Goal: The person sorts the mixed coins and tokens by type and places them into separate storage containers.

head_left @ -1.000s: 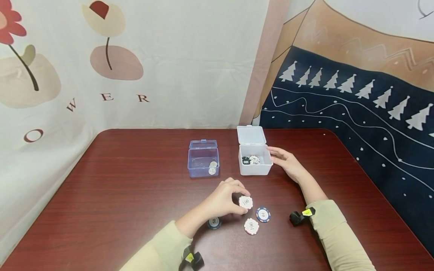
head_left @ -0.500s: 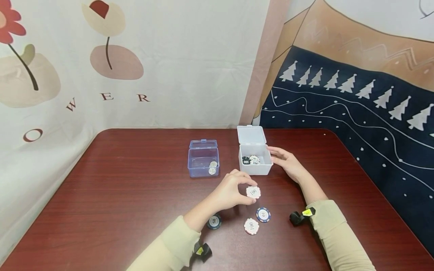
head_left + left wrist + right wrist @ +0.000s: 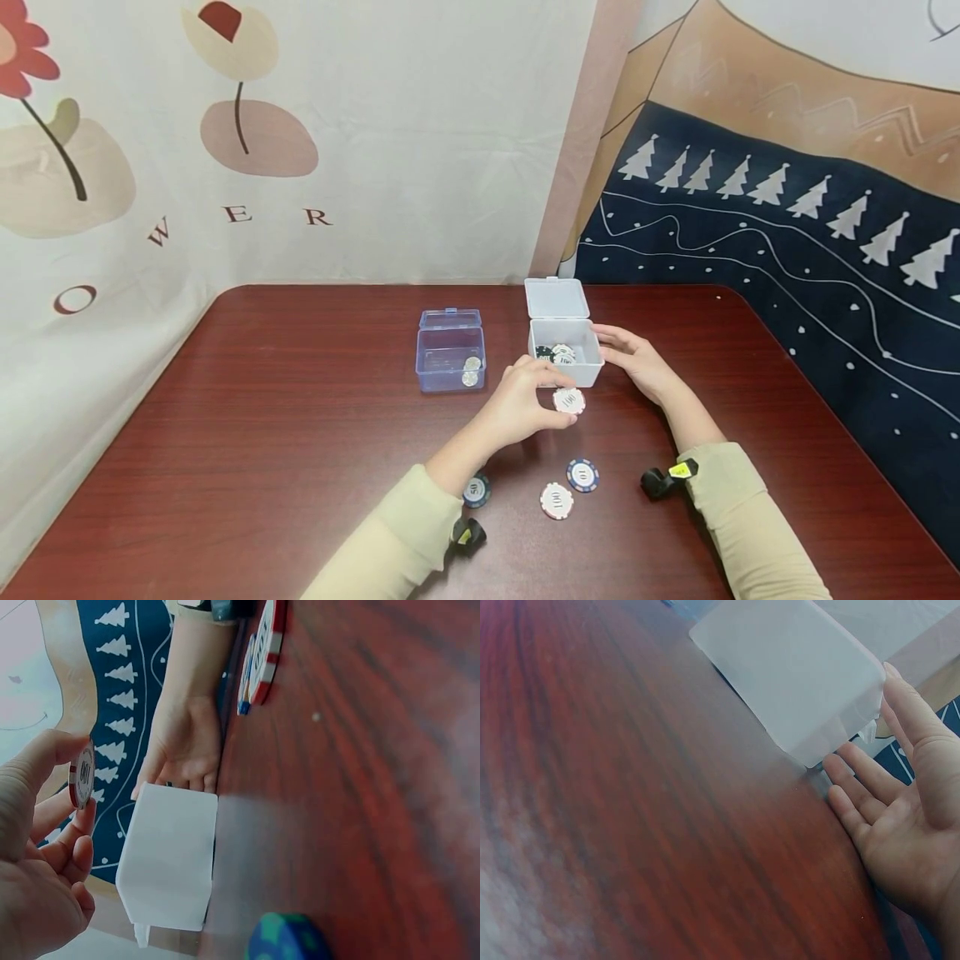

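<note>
Between thumb and fingertips, my left hand [image 3: 517, 404] pinches a white poker chip [image 3: 569, 401] with red edge marks and the number 100. The chip is held up off the table, just in front of the open white plastic box [image 3: 564, 379]. Inside that box lie several chips [image 3: 562, 355], black and white ones among them. My right hand [image 3: 636, 365] rests against the box's right side, fingers fairly straight, as the right wrist view also shows with the palm [image 3: 907, 840] facing the box.
A blue clear box [image 3: 442, 382], lid up, stands left of the white one, with light round pieces [image 3: 471, 372] inside. Loose on the table are a blue-edged 10 chip [image 3: 582, 475], a white 100 chip [image 3: 557, 501] and a dark 50 chip [image 3: 477, 490], partly behind my left arm.
My left hand has carried the white poker chip forward and right, from near the loose chips to the front of the white box. The right hand has stayed in place.
</note>
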The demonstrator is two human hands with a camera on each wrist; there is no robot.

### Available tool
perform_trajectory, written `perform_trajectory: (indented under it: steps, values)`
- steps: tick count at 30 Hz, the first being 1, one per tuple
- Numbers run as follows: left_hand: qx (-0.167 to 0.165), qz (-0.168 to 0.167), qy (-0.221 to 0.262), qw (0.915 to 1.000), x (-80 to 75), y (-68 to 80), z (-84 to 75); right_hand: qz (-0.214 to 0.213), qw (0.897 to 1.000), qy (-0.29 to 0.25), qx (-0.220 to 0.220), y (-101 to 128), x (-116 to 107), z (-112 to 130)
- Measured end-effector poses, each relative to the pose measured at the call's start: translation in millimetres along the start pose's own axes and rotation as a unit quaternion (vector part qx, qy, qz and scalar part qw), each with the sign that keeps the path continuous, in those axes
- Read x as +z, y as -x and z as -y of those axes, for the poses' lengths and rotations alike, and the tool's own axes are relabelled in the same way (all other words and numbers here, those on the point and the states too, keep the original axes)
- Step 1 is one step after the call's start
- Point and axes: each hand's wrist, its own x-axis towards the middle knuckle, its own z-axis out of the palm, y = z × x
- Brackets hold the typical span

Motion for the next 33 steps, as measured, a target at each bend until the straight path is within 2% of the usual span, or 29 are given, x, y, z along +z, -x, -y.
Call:
perform_trajectory:
  steps: [5,11,17,22,33]
  values:
    - [0.006,-0.017,-0.017,0.9997,-0.4,-7.9,1.5,0.002,1.0,0.0,0.001,0,0,-1]
    - [-0.004,-0.043,-0.023,0.9988,-3.2,-18.1,1.9,0.003,1.0,-0.002,0.006,0,-1,0]
    - [-0.001,-0.066,-0.05,0.9965,-3.1,-28.5,8.8,0.002,1.0,0.005,-0.004,-1,-1,-3]
    - [-0.015,-0.075,-0.062,0.9952,-2.0,-35.6,13.1,0.001,1.0,0.003,-0.007,0,-1,-2]
    - [-0.053,-0.088,-0.04,0.994,-1.0,-51.3,18.2,0.003,1.0,0.009,-0.006,0,-1,-2]
